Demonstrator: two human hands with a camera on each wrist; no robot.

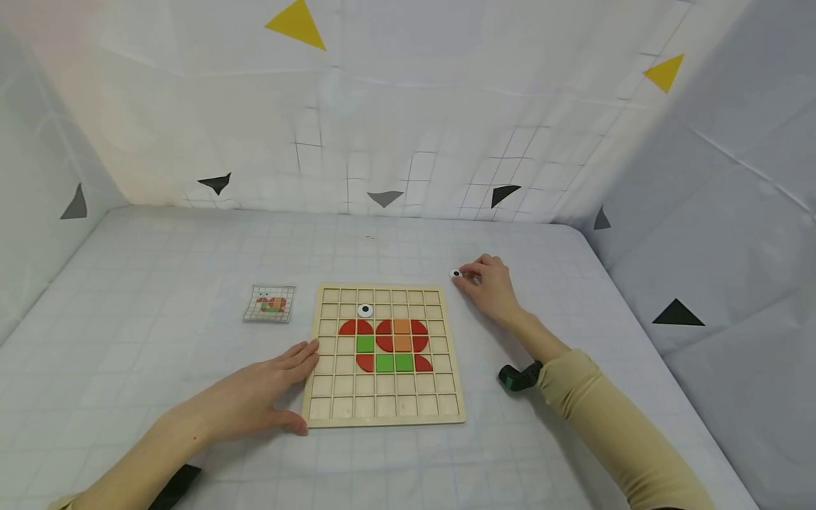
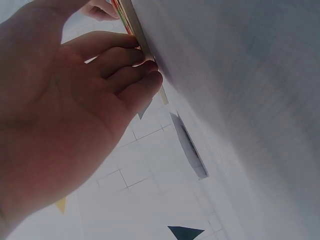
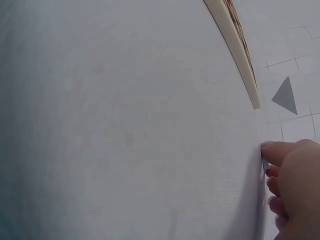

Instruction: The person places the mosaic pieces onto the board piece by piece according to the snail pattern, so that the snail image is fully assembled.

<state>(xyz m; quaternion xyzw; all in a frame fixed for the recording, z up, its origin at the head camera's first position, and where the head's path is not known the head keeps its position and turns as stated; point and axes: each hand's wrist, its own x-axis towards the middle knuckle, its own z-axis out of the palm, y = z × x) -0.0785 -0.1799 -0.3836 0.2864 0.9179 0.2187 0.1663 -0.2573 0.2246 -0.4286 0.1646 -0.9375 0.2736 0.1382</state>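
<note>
A wooden grid board [image 1: 344,384] lies flat on the table, with red, green and orange tiles in its middle cells. One eye tile [image 1: 365,310], white with a black dot, sits above the red pieces at the left. My left hand [image 1: 261,389] rests against the board's left edge, fingers straight and thumb near the lower corner; the left wrist view shows its fingertips at the board's side. Beyond the board's upper right corner, my right hand [image 1: 489,289] pinches a second eye tile [image 1: 455,273] between thumb and fingers, close to the table surface.
A small picture card [image 1: 270,304] with a matching coloured pattern lies left of the board. White cloth covers the table [image 1: 255,241] and the walls around it, marked with black and yellow triangles. A dark wrist device [image 1: 519,377] is by the right sleeve.
</note>
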